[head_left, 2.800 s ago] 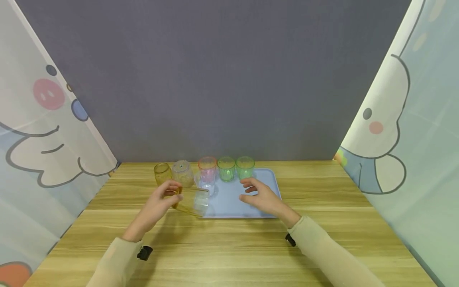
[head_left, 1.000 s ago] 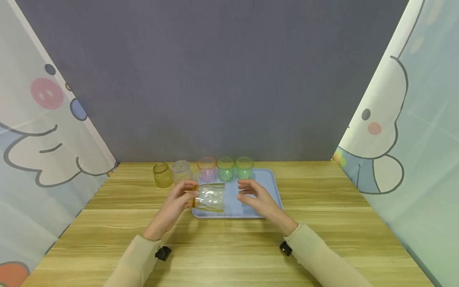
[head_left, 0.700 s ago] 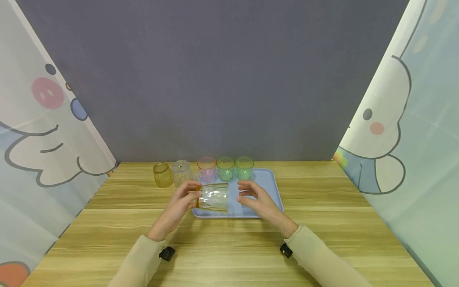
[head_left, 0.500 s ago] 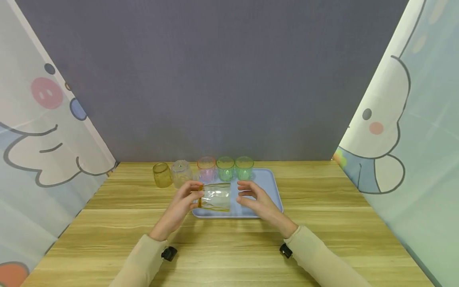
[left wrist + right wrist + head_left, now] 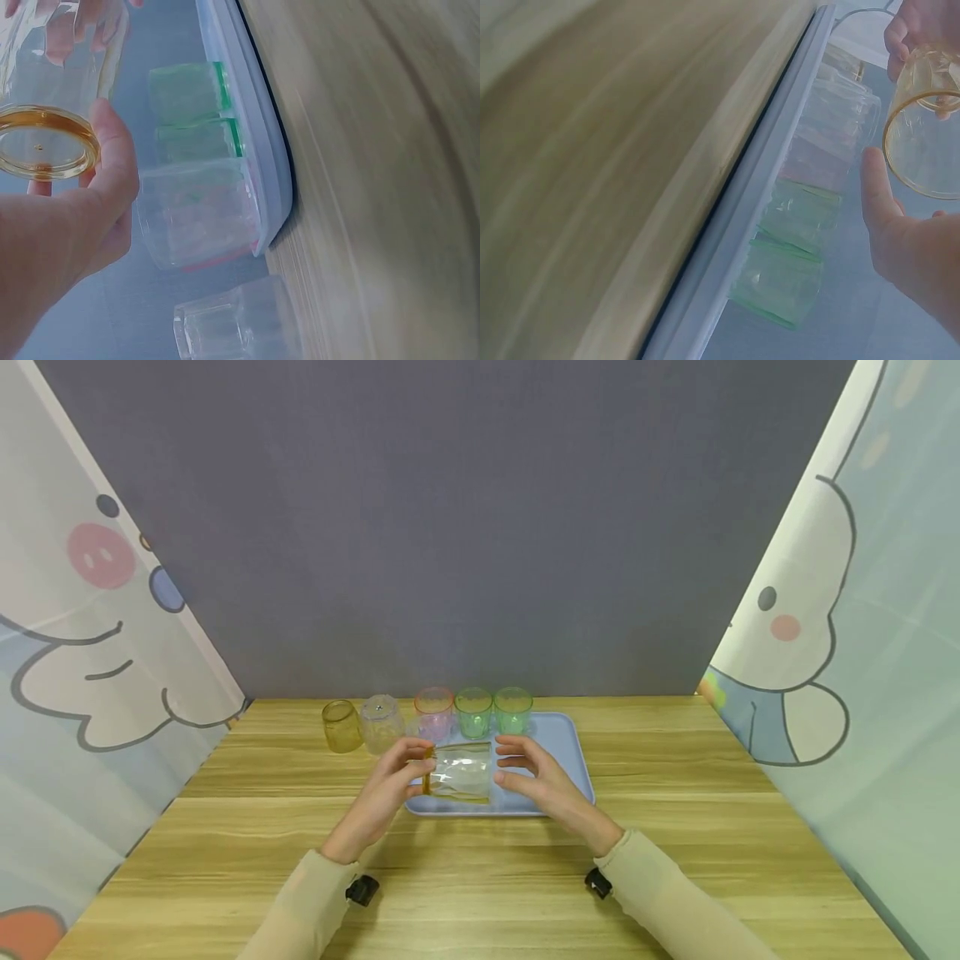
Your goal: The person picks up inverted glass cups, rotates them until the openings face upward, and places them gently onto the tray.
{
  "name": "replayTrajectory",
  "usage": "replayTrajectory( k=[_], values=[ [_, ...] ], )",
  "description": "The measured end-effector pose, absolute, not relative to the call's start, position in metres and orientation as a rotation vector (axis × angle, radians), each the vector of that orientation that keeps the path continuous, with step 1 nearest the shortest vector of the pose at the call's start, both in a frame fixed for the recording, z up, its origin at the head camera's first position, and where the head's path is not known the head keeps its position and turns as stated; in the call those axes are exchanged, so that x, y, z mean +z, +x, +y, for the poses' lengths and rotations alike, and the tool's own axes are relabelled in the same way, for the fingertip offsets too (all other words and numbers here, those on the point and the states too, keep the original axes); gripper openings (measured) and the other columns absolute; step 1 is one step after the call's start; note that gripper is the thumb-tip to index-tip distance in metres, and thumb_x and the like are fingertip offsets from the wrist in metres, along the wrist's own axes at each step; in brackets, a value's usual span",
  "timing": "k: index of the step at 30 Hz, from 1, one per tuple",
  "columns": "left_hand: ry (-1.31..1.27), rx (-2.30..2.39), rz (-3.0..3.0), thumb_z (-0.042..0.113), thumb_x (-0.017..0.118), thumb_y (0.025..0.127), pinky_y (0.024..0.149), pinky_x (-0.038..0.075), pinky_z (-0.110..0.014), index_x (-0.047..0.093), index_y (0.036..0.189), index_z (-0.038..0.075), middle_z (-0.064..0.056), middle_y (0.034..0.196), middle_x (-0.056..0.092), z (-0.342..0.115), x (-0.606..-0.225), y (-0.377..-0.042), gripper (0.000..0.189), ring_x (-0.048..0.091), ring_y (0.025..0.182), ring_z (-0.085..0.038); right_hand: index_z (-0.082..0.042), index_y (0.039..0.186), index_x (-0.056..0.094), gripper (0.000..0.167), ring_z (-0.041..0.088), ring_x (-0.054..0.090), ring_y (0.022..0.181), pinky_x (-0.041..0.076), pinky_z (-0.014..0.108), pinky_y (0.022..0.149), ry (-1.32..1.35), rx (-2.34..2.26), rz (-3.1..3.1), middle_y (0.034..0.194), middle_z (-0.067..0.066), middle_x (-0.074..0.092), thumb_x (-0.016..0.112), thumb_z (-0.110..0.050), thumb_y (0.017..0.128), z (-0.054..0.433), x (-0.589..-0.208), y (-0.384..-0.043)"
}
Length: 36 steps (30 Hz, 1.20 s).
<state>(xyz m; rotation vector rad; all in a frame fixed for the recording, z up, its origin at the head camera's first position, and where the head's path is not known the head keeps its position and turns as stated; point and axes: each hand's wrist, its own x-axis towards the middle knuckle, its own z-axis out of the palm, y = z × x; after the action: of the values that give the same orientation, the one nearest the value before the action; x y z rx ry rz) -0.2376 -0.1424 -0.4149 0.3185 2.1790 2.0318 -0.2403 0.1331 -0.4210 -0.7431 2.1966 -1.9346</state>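
My left hand [image 5: 386, 785] grips a clear glass tumbler with an amber tint [image 5: 461, 772] around its base. The tumbler lies sideways above the tray, its mouth toward the right hand. Its thick amber base [image 5: 45, 146] faces the left wrist camera, and the amber rim [image 5: 890, 139] shows in the right wrist view. Right at that rim, my right hand [image 5: 536, 772] holds its thumb and fingers apart in a loose curve, with nothing between them. Beneath both hands is a pale blue tray [image 5: 562, 747].
Along the tray's back stand a pink glass [image 5: 433, 714] and two green glasses [image 5: 474, 714]. A clear glass [image 5: 187, 206] overlaps the pink one. Left of the tray, on the wooden table [image 5: 480, 877], are an upturned clear glass [image 5: 381, 727] and an upturned amber glass [image 5: 341, 728].
My left hand has carried the tumbler rightward from the tray's left edge to over the tray, bringing its rim up to the right hand. The right hand has barely moved.
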Motion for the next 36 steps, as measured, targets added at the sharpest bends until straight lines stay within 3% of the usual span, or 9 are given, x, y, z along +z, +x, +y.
replayTrajectory(
  k=[16,26,36],
  values=[
    [0.316,2.054,2.109,0.026,0.059,0.103,0.101,0.045,-0.048,0.047,0.138,0.005,-0.015,0.134,0.042,-0.136,-0.414,-0.234,0.042,0.047,0.125,-0.03,-0.009,0.154,0.038,0.066,0.041,0.044,0.135,0.051,0.044,0.099,-0.692,-2.0,2.066,0.146,0.02,0.044,0.069,-0.017,0.095,0.132,-0.418,-0.235],
    [0.326,2.09,2.049,0.024,0.058,0.103,0.094,0.046,-0.044,0.048,0.134,0.005,-0.012,0.131,0.044,-0.132,-0.415,-0.233,0.037,0.045,0.122,-0.028,-0.011,0.152,0.041,0.067,0.037,0.045,0.133,0.051,0.045,0.098,-0.667,-2.042,2.025,0.141,0.02,0.045,0.071,-0.017,0.093,0.133,-0.417,-0.233],
    [0.335,2.09,2.023,0.023,0.058,0.104,0.094,0.047,-0.043,0.047,0.135,0.005,-0.012,0.131,0.044,-0.13,-0.414,-0.232,0.037,0.045,0.122,-0.027,-0.009,0.151,0.038,0.068,0.036,0.043,0.132,0.045,0.046,0.102,-0.701,-1.977,2.084,0.142,0.02,0.042,0.073,-0.016,0.093,0.135,-0.417,-0.233]
  ],
)
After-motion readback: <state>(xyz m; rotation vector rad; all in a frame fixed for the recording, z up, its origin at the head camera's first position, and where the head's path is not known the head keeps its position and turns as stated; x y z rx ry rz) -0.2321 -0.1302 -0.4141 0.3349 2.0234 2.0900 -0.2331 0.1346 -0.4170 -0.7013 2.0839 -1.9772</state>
